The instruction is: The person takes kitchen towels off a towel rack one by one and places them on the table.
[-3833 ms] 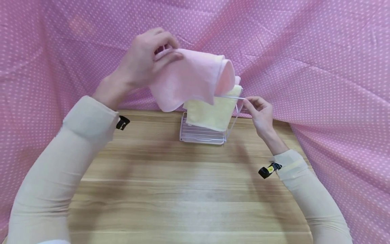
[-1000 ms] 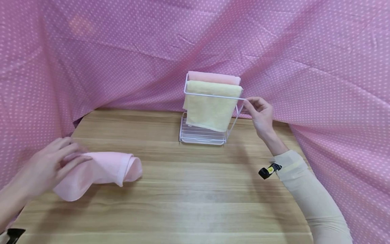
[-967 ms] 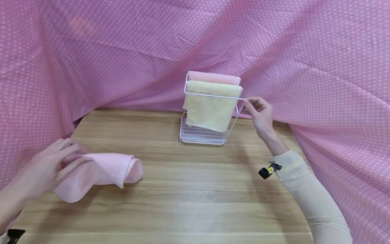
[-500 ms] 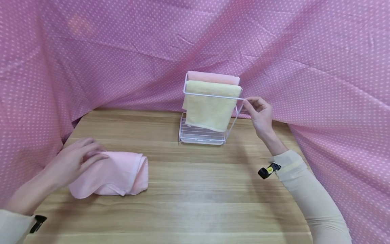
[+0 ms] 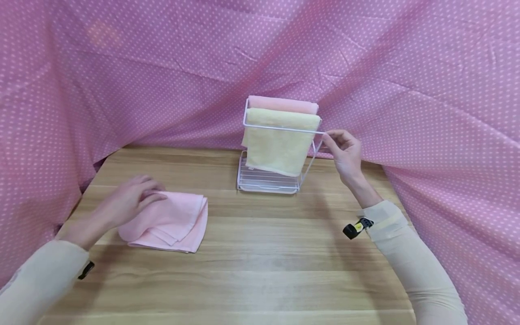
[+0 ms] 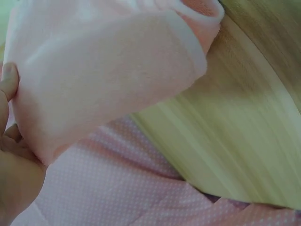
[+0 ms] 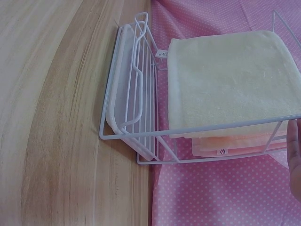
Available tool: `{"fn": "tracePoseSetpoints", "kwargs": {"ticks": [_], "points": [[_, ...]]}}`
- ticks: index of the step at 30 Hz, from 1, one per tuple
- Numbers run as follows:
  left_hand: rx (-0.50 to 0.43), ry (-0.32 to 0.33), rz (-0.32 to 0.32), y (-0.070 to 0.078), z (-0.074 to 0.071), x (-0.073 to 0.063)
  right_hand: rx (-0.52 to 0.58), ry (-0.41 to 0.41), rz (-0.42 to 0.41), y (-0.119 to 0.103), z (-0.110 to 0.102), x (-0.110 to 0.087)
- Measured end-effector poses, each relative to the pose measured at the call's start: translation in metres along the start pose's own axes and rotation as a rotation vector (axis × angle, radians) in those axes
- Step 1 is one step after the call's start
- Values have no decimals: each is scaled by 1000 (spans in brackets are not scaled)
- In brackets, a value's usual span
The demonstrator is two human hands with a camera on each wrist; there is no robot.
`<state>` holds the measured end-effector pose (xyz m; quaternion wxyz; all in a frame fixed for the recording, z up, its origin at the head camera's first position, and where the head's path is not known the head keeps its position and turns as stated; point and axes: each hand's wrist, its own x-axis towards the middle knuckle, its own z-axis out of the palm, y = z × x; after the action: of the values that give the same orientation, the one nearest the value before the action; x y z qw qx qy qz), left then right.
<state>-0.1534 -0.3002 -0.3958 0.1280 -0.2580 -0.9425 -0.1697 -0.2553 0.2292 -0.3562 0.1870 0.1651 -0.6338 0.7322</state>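
My left hand [image 5: 132, 201] pinches a folded pink towel [image 5: 174, 221] by its far left edge; the towel's near part lies on the table at the left. In the left wrist view the thumb presses on the pink cloth [image 6: 108, 70]. At the back, my right hand [image 5: 347, 153] pinches the right front corner of a white wire rack [image 5: 280, 128]. A yellow towel [image 5: 280, 146] hangs over a bar of the rack, and behind it hangs another pink towel [image 5: 282, 104]. In the right wrist view the right fingers [image 7: 294, 157] touch the rack's frame.
The rack stands on a white drip tray [image 5: 268, 187] near the back of the wooden table [image 5: 260, 253]. A pink dotted cloth [image 5: 183, 72] hangs behind and along both sides. Black wrist cameras [image 5: 357, 228] are strapped on both sleeves.
The left hand carried the pink towel away from the rack to the left and down to the table, then slid slightly right and back with it. The right hand stays on the rack.
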Motion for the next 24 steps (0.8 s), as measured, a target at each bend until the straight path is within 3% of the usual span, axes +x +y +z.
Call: {"fn": "tracePoseSetpoints", "kwargs": {"ticks": [5, 12, 24], "points": [[-41, -27, -28, -8, 14, 10, 9, 0, -10, 1, -1, 0], [-92, -121, -101, -21, 29, 24, 9, -2, -17, 2, -1, 0], [-105, -205, -124, -47, 48, 32, -4, -13, -27, 3, -2, 1]]}}
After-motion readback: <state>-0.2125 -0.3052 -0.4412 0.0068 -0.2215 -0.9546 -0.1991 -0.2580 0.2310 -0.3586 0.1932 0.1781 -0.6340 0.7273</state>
